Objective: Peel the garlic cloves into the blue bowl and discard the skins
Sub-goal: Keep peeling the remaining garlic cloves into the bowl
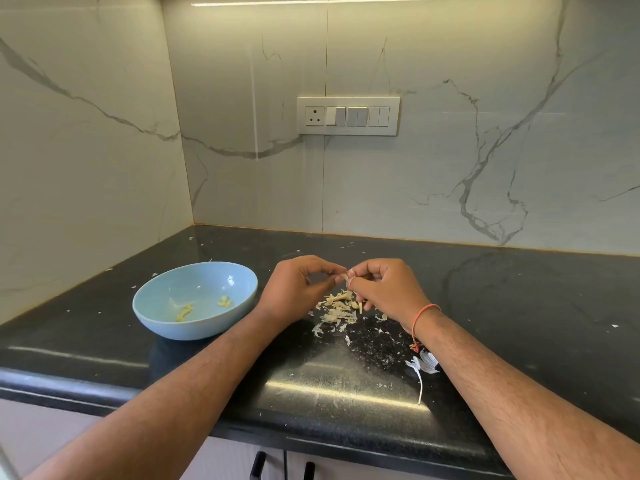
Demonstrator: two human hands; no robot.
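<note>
- Black stone counter (346, 386) is carrying everything, and it is shining under the light.
- Both hands are meeting in the middle, just above the counter.
- The left hand (298, 289) is curling its fingers and pinching a small garlic clove (345, 278) with its thumb and first finger.
- The right hand (384, 289) is pinching the same garlic clove from the other side, so the two hands are touching at the fingertips.
- The garlic clove is sitting between the fingertips, mostly hidden, so I cannot tell how much skin is on it.
- A pile of garlic skins (337, 308) is lying on the counter right under the hands.
- More tiny white flakes are lying all over the counter near the pile.
- A blue bowl (149, 306) is sitting on the counter to the left of the hands, close to the left wrist.
- Two little yellow bits of peeled garlic (184, 312) are lying inside the bowl.
- A dry white garlic stalk with papery skin (424, 367) is lying on the counter beside the right forearm.
- An orange thread band (420, 322) is sitting around the right wrist.
- A switch board (348, 116) with a plug socket is hanging on the marble wall behind the counter.
- Two black handles (258, 465) are showing on the cupboard under the counter.
</note>
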